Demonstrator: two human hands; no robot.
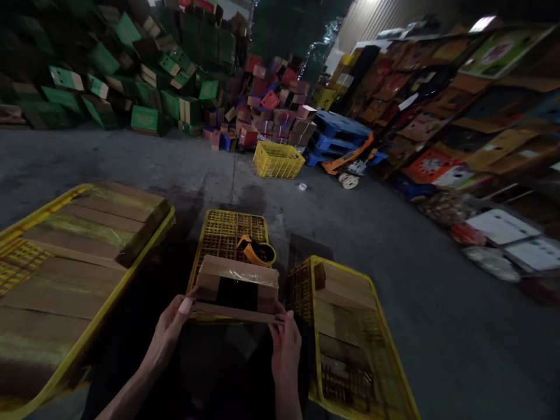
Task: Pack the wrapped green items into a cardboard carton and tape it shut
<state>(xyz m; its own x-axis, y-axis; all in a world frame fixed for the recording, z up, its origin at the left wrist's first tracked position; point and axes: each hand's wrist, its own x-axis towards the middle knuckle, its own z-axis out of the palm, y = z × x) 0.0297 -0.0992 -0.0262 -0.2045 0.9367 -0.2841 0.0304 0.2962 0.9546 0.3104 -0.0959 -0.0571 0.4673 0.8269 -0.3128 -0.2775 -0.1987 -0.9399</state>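
Note:
A small brown cardboard box (238,286), taped and with a dark patch on its near side, rests on an upturned yellow plastic crate (223,230) in front of me. My left hand (168,332) grips the box's near left corner, thumb on the edge. At the near right corner my right hand (286,344) pinches the lower flap. A yellow tape dispenser (258,252) lies on the crate just behind the box.
A yellow crate of flattened cardboard (74,262) lies at left, another (350,326) at right. Further off stand a yellow basket (279,159), blue pallets (339,134), a tape roll (302,186), heaps of green and red boxes, and flat cartons along the right wall.

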